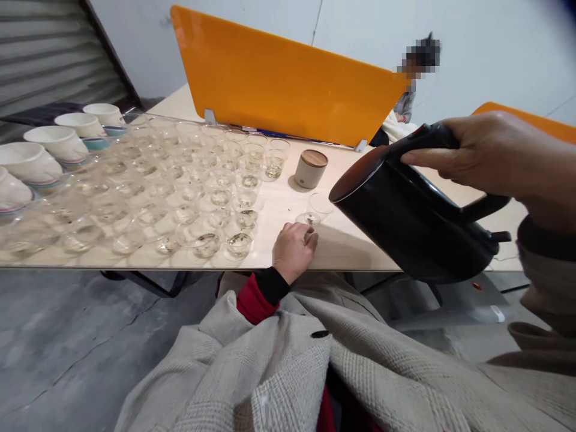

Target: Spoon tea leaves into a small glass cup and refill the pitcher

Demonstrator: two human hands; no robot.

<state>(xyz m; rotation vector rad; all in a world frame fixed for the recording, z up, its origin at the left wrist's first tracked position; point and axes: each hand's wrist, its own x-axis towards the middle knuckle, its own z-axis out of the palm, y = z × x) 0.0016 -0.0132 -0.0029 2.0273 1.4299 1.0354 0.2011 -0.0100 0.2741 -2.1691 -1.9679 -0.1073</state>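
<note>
My right hand (486, 150) is closed round the handle of a black electric kettle (418, 222), which is tilted with its open top to the left, above the table. No stream of water shows at its mouth. My left hand (294, 249) rests by the table's front edge with its fingers curled. Its fingertips are right at the base of a clear cup (320, 205) with a few dark bits at the bottom. Whether they grip the cup, I cannot tell. Many more clear cups (238, 243) stand in rows to the left, with dark bits and a little pale liquid in several.
A pale jar (310, 171) with a wooden lid stands behind the single cup. White cup stacks (56, 144) line the left end of the table (279, 204). An orange divider (288, 78) runs along the back. Beyond it is another person (405, 108).
</note>
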